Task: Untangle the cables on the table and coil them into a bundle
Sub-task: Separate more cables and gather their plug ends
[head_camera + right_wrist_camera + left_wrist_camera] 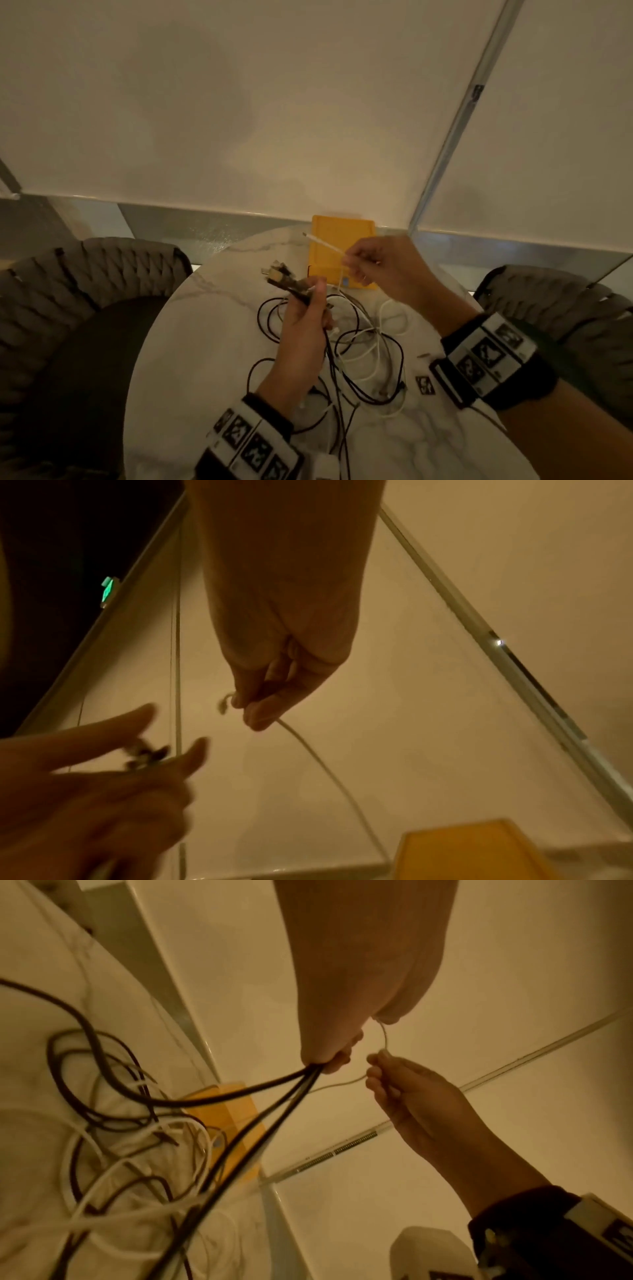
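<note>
Marble worktop (191,342), dim light, yellow box (337,246) at far edge. Left hand (306,322) clamped on bunch of dark cable ends (284,277), raised. Right hand (380,270) pinches white cable (323,242) near its plug – rest of cables (363,356) lie tangled on worktop btwn both wrists.

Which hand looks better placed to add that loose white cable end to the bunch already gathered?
Probably the right hand: it already pinches the white cable near its plug, lifted close beside the left hand, whose grip is full of dark cable ends.
</note>
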